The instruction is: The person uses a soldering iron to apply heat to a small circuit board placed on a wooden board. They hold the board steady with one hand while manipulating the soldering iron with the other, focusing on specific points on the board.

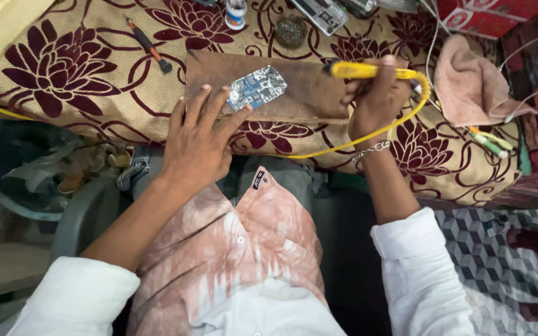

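Steadying: left hand [197, 146], fingers spread, is pinning the circuit board [257, 88] on the wooden board [306, 93].
Poised: right hand [375, 99] is gripping the yellow soldering iron [359, 70], at the board's three o'clock.

A circuit board [256, 88] lay on a wooden board [300, 93] atop the cloth [82, 81], the left hand [197, 140] just left of it. The right hand [375, 99], holding a soldering iron [356, 70], was at the wooden board's right edge. A screwdriver [149, 45] lay to the left, a towel [471, 84] to the right.

A glossy yellow plastic soldering iron [365, 70], a matt worn wooden board [306, 93], and rough woven floral cloth [82, 74].
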